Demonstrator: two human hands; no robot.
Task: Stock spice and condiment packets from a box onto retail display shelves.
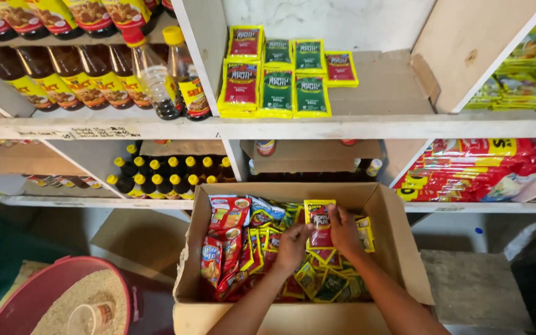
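Two hands work inside an open cardboard box (392,229), w/ forearms coming in over its near edge. Right hand (344,231) is clamped on a yellow-edged red sachet (319,222), held upright near box centre, just under the far wall. Left hand (293,244) sits just left of that sachet, fingers curled together at its lower left edge; can't tell if it truly grips or only touches.

Box contents: red snack packs (224,245) stand on edge along the box's left side. Loose yellow, red & green sachets (321,282) lie jumbled under both hands, toward the box's near-right part.

Above the box, on a white shelf board (404,127): stacked sachets (277,80) of the same kind, red and green w/ yellow borders, set in two rows, directly above box centre. Left of that stack, past an upright divider: dark sauce bottles (69,77) w/ yellow labels. Just above-left of the box, one shelf lower: small dark bottles w/ yellow caps (162,177). Right of the box at the same level: red and yellow bags (473,167) lying flat.

Below-left of the box: a red basin (26,291) of pale grain, w/ a plastic cup (88,317) sitting in it.
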